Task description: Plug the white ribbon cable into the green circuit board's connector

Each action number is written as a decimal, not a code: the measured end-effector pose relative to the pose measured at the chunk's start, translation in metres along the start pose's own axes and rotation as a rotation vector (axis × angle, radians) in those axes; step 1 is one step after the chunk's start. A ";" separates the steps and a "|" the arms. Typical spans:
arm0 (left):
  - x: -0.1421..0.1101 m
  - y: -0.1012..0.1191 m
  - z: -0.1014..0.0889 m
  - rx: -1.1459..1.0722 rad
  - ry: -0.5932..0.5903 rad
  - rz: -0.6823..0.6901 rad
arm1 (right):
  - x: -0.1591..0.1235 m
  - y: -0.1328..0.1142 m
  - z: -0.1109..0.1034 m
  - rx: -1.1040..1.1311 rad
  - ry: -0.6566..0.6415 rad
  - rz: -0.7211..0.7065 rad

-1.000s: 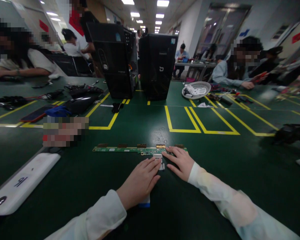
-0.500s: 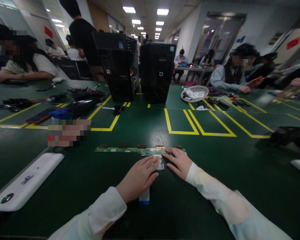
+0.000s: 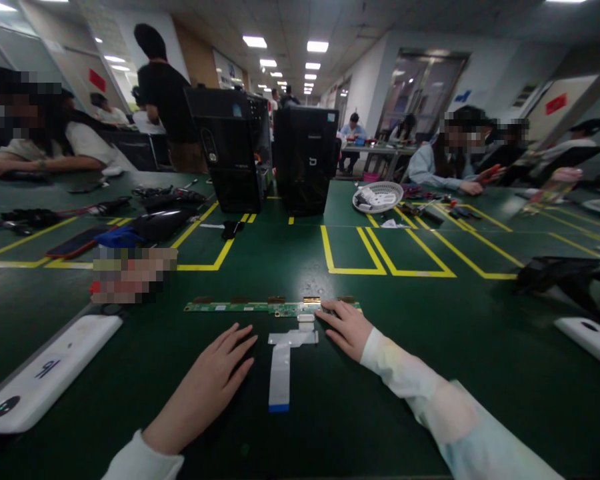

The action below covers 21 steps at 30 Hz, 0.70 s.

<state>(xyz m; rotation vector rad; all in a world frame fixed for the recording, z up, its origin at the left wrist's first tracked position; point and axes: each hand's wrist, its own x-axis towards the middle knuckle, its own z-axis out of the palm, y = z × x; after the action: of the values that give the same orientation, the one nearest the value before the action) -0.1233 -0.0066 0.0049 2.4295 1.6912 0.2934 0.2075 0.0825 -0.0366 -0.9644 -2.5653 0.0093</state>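
We rest right hand (image 3: 347,328) flat, fingers spread, on end of green circuit strip (image 3: 260,307) lying on worktop (image 3: 430,347). Left hand (image 3: 207,383) open, holding nothing, beside white flat cable (image 3: 281,363). Cable seating looks in hand; next calls for fine fingertip pressure at connector (image 3: 305,319).

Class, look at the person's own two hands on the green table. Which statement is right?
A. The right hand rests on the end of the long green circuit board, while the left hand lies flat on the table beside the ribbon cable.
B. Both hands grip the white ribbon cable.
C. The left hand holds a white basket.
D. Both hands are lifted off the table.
A: the right hand rests its fingers on the circuit board; the left hand lies flat, apart from the ribbon cable.
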 end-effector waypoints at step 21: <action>-0.035 -0.024 0.025 0.108 0.300 -0.130 | 0.009 -0.033 -0.015 0.034 -0.199 -0.008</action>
<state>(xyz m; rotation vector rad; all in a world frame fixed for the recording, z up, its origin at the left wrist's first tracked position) -0.1506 -0.0318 -0.0276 2.4338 2.0270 0.5873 0.1862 0.0609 -0.0146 -0.9851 -2.7396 0.1537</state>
